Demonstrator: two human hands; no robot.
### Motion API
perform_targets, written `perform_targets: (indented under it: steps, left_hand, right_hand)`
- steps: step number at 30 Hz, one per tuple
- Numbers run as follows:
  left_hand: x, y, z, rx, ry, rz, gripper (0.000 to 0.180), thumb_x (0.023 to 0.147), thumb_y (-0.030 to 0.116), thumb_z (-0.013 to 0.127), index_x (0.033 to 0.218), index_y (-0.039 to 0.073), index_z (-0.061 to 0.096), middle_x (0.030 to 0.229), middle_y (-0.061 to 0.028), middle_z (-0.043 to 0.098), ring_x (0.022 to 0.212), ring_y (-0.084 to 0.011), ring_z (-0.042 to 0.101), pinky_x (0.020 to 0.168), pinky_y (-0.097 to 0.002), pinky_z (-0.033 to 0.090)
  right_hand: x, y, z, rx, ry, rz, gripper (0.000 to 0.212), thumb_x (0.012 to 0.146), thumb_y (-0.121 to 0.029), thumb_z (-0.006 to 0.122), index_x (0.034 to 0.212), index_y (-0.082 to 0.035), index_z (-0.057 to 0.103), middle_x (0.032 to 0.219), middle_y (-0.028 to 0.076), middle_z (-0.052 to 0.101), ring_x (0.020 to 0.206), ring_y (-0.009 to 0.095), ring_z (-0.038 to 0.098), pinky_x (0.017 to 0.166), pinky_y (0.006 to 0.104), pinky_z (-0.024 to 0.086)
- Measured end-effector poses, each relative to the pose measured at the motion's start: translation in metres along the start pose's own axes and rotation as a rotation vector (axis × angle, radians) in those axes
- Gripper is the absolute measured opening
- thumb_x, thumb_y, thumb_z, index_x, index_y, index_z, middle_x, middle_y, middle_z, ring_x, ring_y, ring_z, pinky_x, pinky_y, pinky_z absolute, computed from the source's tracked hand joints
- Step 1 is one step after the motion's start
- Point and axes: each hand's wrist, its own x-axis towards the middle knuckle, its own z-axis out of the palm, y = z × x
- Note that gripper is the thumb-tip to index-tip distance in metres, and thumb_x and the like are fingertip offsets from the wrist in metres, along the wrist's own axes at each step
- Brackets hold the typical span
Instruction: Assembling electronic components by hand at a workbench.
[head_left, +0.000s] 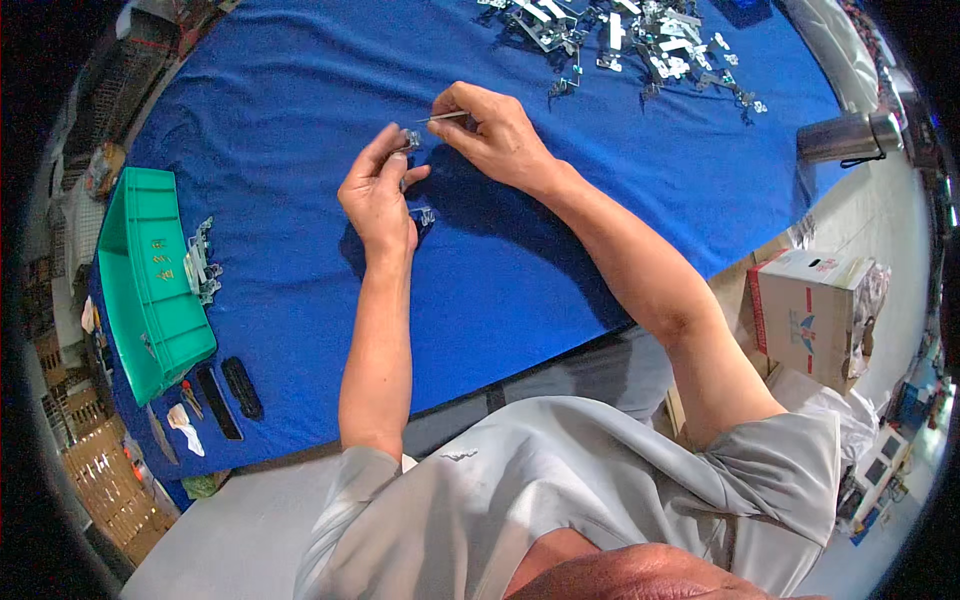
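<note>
My left hand (pixel 380 205) is raised over the blue cloth with a small metal part (pixel 411 139) pinched between thumb and fingertips. Just below its palm another small shiny metal piece (pixel 427 215) shows; whether it lies on the cloth or belongs to the held part I cannot tell. My right hand (pixel 495 135) is closed on a thin, pointed metal tool (pixel 447 116), whose tip points left toward the part and sits a little apart from it. The fingers hide the rest of the tool.
A heap of metal brackets (pixel 615 38) lies at the far side of the blue cloth (pixel 300 330). On the left stands a green bin (pixel 165 300), with more metal parts (pixel 204 265) beside it and a black case (pixel 242 388) nearer. A metal cylinder (pixel 850 138) and a cardboard box (pixel 805 315) are at right.
</note>
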Motion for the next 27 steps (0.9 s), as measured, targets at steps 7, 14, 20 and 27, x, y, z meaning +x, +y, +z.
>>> perform_targets:
  steps: [7, 14, 20, 27]
  left_hand:
    - [-0.003, 0.009, 0.008, -0.021, -0.130, -0.020, 0.050, 0.091, -0.002, 0.054, 0.138, -0.006, 0.037, 0.116, -0.0197, 0.062, 0.097, -0.0214, 0.067, 0.071, -0.0311, 0.062]
    - [0.009, 0.009, -0.006, -0.415, -0.158, -0.153, 0.050, 0.102, 0.031, 0.040, 0.133, -0.008, 0.043, 0.126, -0.0267, 0.055, 0.118, -0.0398, 0.057, 0.093, -0.0467, 0.056]
    - [0.003, 0.013, 0.005, -0.524, -0.100, 0.051, 0.041, 0.100, 0.020, 0.048, 0.131, -0.006, 0.043, 0.128, -0.0257, 0.051, 0.121, -0.0424, 0.053, 0.102, -0.0475, 0.050]
    - [0.004, 0.008, 0.002, -0.314, 0.012, 0.118, 0.031, 0.098, 0.008, 0.055, 0.125, -0.005, 0.055, 0.123, -0.0165, 0.060, 0.108, -0.0264, 0.063, 0.079, -0.0320, 0.060]
  right_hand:
    - [0.000, 0.001, 0.001, 0.011, -0.093, -0.177, 0.019, 0.090, -0.013, 0.067, 0.104, -0.002, 0.061, 0.090, 0.008, 0.067, 0.083, 0.016, 0.066, 0.073, 0.0325, 0.052]
    - [0.000, 0.001, 0.001, 0.170, 0.045, 0.093, 0.018, 0.092, -0.015, 0.066, 0.101, 0.000, 0.061, 0.080, 0.007, 0.066, 0.073, 0.013, 0.063, 0.065, 0.0289, 0.052]
    - [0.000, -0.005, 0.001, 0.257, 0.037, 0.301, 0.018, 0.095, -0.016, 0.063, 0.097, 0.001, 0.060, 0.070, 0.005, 0.063, 0.060, 0.007, 0.059, 0.052, 0.0238, 0.049]
    - [-0.002, -0.005, 0.003, 0.206, -0.114, 0.265, 0.020, 0.094, -0.019, 0.065, 0.097, 0.001, 0.061, 0.069, 0.006, 0.064, 0.054, 0.009, 0.059, 0.049, 0.0266, 0.048]
